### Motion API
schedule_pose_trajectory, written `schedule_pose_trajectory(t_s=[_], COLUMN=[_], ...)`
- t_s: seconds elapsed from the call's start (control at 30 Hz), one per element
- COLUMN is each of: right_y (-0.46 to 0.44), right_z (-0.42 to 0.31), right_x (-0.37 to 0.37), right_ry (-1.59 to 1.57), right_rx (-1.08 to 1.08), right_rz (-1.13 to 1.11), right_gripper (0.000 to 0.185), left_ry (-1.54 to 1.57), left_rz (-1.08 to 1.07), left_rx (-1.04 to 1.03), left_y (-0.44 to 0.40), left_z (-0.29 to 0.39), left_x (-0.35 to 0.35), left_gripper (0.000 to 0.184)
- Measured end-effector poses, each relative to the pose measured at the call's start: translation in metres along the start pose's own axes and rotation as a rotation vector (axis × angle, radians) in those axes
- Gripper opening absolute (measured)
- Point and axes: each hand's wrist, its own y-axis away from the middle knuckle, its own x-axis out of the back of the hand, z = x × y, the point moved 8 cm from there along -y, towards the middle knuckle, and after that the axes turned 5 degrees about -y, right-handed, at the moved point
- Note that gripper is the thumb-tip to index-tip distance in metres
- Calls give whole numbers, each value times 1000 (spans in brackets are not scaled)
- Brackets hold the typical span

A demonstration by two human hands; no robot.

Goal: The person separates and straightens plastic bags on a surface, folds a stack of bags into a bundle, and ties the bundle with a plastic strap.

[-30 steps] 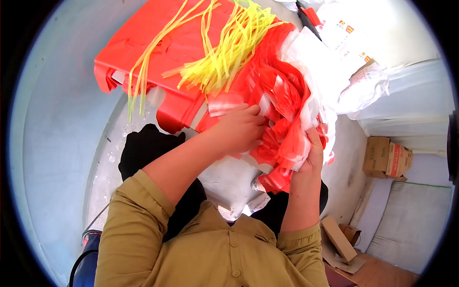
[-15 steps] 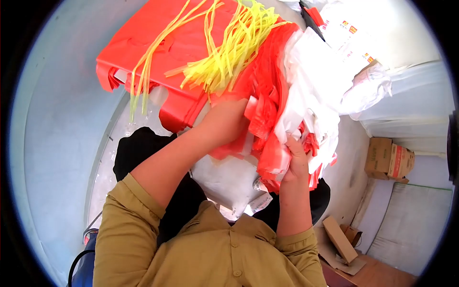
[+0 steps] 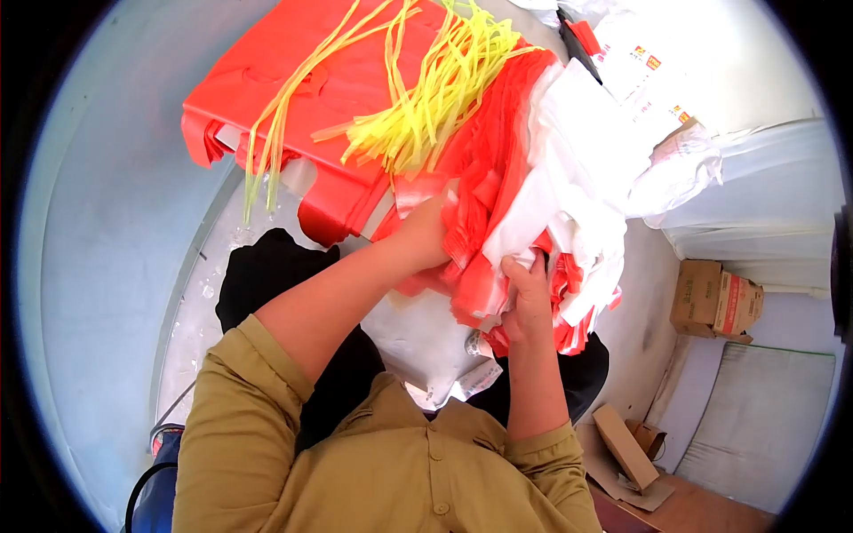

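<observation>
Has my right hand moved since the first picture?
Yes. Judged against the box, the right hand has shifted left, away from it, still holding the bags.

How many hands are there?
2. The left hand is at the left edge of the red and white plastic bags, its fingers hidden; the right hand grips them lower down.

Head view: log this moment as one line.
left hand: at plastic bundle, fingertips hidden | right hand: gripping bundle's near end | yellow strips: across red stack
</observation>
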Motion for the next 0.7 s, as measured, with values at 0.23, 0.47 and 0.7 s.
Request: schedule_pose_trajectory(t_s=[0.23, 0.47, 0.7], right_y=[-9, -15, -37], right_z=[5, 12, 23], right_x=[4, 4, 9], right_ry=[-57, -20, -282], right_rx=[70, 7, 54], right_rz=[-8, 99, 15], right_gripper=[65, 67, 61], left_ry=[-39, -94, -12], left_rz=[9, -48, -52], left_rx=[152, 196, 229], left_y=[3, 9, 13], left_z=[-31, 4, 31], left_x=[0, 5, 13], left_gripper=[85, 83, 70])
